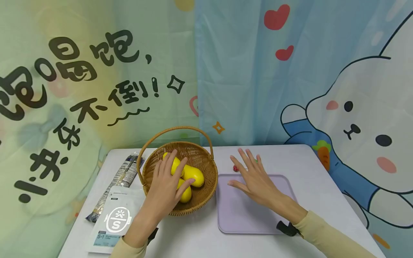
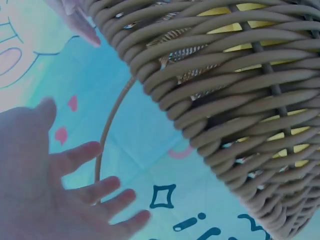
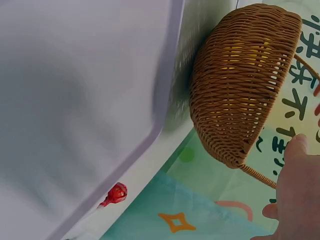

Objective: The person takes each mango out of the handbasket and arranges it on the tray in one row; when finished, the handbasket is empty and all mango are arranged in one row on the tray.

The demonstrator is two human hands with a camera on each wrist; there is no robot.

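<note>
My left hand [image 1: 167,184] is held over the left side of a brown wicker basket [image 1: 211,179], fingers spread and nothing gripped. Inside the basket lie several smooth yellow fruit-like pieces [image 1: 195,176], partly hidden by that hand in the head view. The left wrist view shows the hand [image 2: 60,175] beside the woven wall [image 2: 200,85], apart from it. My right hand [image 1: 258,184] hovers with spread fingers over a lilac tray [image 1: 245,222], holding nothing. In the right wrist view, part of that hand [image 3: 300,192] shows at the lower right.
A small red wrapped candy [image 1: 236,168] lies behind the tray. Left of the basket are a white pouch [image 1: 117,218] with a blue label and a long silver-and-dark packet [image 1: 124,173]. The basket's arched handle [image 1: 180,128] stands up. A printed curtain [image 1: 226,71] hangs behind the white table [image 1: 309,168].
</note>
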